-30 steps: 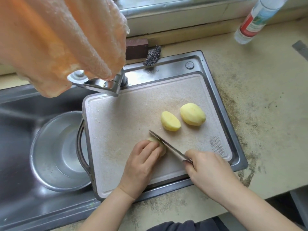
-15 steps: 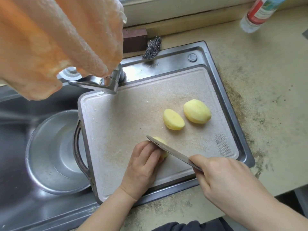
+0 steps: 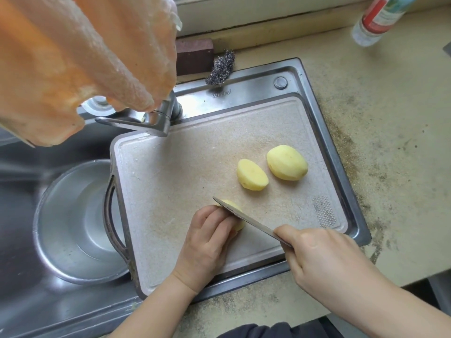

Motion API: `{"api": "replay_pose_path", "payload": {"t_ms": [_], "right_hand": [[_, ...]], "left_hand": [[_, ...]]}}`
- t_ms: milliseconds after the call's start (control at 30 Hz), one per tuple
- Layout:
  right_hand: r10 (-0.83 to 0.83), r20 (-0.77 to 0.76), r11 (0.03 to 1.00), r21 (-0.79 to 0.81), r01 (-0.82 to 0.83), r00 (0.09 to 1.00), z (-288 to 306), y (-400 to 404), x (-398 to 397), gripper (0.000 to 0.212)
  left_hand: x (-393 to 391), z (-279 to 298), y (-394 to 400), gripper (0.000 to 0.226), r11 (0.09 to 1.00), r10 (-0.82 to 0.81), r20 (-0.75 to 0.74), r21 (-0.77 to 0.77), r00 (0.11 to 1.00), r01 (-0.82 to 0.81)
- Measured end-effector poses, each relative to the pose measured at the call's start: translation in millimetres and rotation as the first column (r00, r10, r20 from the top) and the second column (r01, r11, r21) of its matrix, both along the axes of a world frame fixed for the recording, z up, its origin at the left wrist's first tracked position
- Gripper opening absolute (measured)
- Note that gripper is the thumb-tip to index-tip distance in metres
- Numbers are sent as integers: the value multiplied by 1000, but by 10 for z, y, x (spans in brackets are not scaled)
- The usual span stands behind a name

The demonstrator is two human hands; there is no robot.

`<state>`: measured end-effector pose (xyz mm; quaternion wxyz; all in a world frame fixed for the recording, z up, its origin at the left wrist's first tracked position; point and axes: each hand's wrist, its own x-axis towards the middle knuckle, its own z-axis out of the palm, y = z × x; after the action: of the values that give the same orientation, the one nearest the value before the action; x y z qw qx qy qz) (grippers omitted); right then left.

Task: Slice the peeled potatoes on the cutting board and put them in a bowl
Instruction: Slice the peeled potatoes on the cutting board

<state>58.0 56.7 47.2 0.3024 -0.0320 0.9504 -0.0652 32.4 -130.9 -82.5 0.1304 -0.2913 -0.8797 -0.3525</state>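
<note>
Soft, even daylight, faint shadows; blurred orange cloth (image 3: 80,59) up close, wide-angle bending at edges.

Three peeled potato pieces on one cutting board (image 3: 170,191): one whole potato (image 3: 287,162), one half (image 3: 251,174), one partly hidden piece (image 3: 234,208) under the left hand (image 3: 207,242). Two hands, left and right hand (image 3: 327,262); one knife (image 3: 249,220), one steel bowl (image 3: 73,220), one sink (image 3: 317,106), one faucet (image 3: 146,120). On the desk (image 3: 390,118): one bottle (image 3: 380,18), one steel scrubber (image 3: 220,68), one dark block (image 3: 194,53); one orange cloth (image 3: 73,57) hangs top left.
</note>
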Motion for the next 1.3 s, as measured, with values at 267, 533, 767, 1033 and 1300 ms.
{"api": "replay_pose_path", "payload": {"t_ms": [267, 533, 767, 1033, 1300], "right_hand": [[1, 3, 1000, -24, -1, 1000, -175, -6, -94, 8], [-245, 81, 944, -204, 257, 966, -261, 31, -219, 10], [-99, -93, 987, -134, 86, 991, 14, 88, 29, 15], [-66, -56, 995, -80, 61, 996, 91, 119, 53, 10], [-71, -50, 995, -72, 68, 996, 35, 80, 15, 18]], "left_hand": [[-13, 21, 5, 16, 1000, 5, 17, 9, 1000, -5], [-2, 43, 9, 15, 999, 23, 11, -23, 1000, -23], [7, 48, 7, 17, 1000, 24, 2, -10, 1000, -24], [14, 2, -11, 16, 1000, 7, 0, 9, 1000, -7], [7, -12, -12, 20, 999, -10, 4, 48, 1000, 10]]}}
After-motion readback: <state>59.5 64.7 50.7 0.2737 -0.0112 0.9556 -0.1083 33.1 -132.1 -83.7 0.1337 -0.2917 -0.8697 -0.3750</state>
